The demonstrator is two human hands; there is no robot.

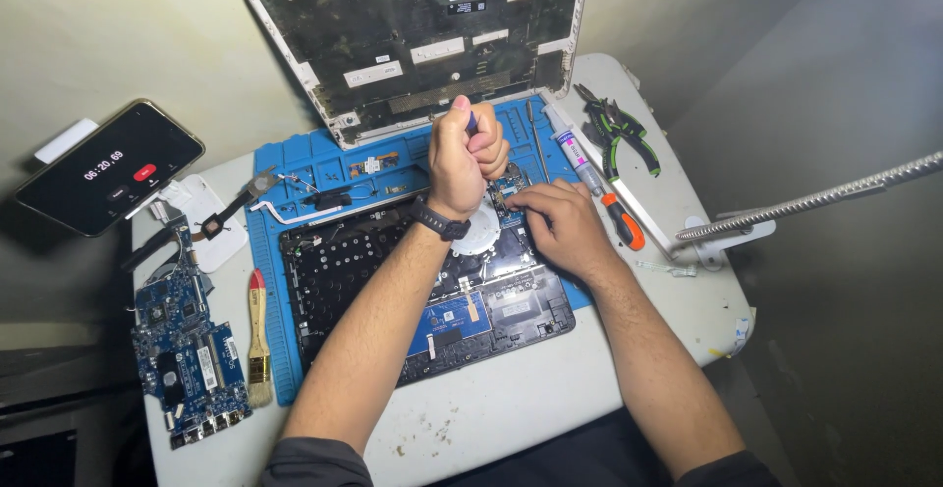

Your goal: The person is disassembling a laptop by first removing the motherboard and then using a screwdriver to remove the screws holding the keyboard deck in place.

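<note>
An opened laptop base with its black inner frame lies on a blue work mat. My left hand is closed in a fist around the top of a screwdriver handle, held upright over a small blue board at the laptop's upper right. My right hand rests on the laptop beside that board, fingertips touching it near the screwdriver tip. A round white fan shows under my left wrist, which wears a black watch.
The laptop's bottom cover leans against the wall behind. A blue mainboard and a brush lie at the left, a phone on a stand further left. Pliers, a syringe tube, an orange-handled screwdriver and a lamp arm are at the right.
</note>
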